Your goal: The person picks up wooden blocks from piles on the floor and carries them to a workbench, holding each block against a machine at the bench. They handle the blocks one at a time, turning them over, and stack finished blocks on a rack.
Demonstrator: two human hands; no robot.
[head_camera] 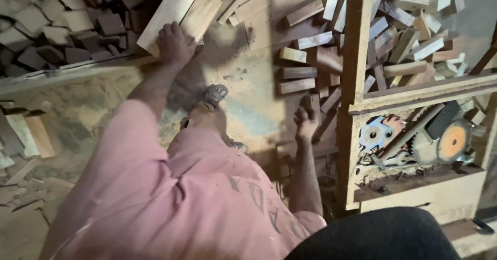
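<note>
The left hand (175, 43) lies palm-down with fingers curled over the near end of two pale, flat rectangular wooden boards (178, 12) that lie side by side and slant up toward the top of the view; the boards rest on a grey wooden ledge (62, 72), beyond which lies a heap of dark square wooden offcuts (67, 22); whether the fingers wrap under the boards' edge cannot be told. The right hand (306, 121) hangs low over the dusty floor, its fingers closed around a small dark wooden block (307, 102) whose top shows just above the knuckles; just beyond it lie several short rectangular pale and brown wooden blocks (297, 73), scattered on the sawdust-covered floor (253, 99). A foot in a grey sandal (215, 93) stands between the two hands; the person wears a pink shirt (171, 198). To the right rises a rough wooden frame with an upright post (357, 42); behind it is a loose pile of light wooden sticks and strips (414, 27), and on its lower shelf lie circular saw blades, one blue (374, 134) and one orange (453, 141), among other toothed discs. At the left edge, thin flat wooden slats (31, 133) lie on the dirt.
</note>
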